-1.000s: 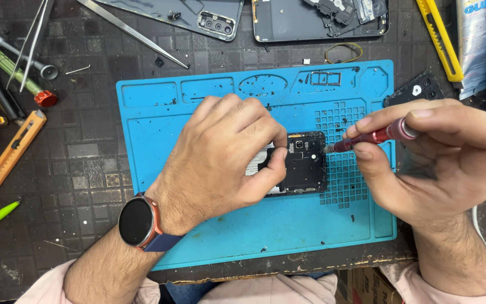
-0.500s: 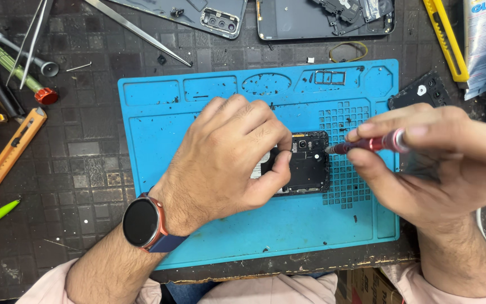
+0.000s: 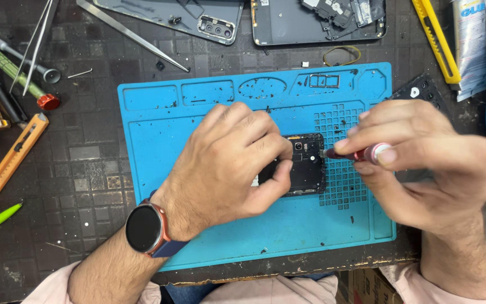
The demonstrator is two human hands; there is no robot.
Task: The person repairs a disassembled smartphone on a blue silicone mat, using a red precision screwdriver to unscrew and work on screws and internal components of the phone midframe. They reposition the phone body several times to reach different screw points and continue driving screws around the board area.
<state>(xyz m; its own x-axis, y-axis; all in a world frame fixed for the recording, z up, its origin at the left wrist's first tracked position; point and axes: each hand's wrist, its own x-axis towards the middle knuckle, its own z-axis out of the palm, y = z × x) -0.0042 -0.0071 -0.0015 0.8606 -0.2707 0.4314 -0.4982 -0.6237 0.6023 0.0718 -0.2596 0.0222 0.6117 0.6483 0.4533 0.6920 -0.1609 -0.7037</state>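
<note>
On the blue silicone work mat (image 3: 198, 236), near its middle and toward the right edge, lies a small black circuit-board part (image 3: 306, 164). The left hand (image 3: 226, 166), with a dark round watch (image 3: 144, 229) on its wrist, presses down on the part's left side, fingers curled over its top edge and thumb along its lower edge. The right hand (image 3: 423, 163) pinches a red-handled screwdriver (image 3: 361, 153) held almost level, its tip touching the part's right edge. Beyond the mat's far edge lie two opened phone shells (image 3: 288, 22). Off the mat's left edge rest an orange utility knife (image 3: 9, 160) and tweezers (image 3: 35, 45); a yellow utility knife (image 3: 435, 39) lies by the far right corner.
</note>
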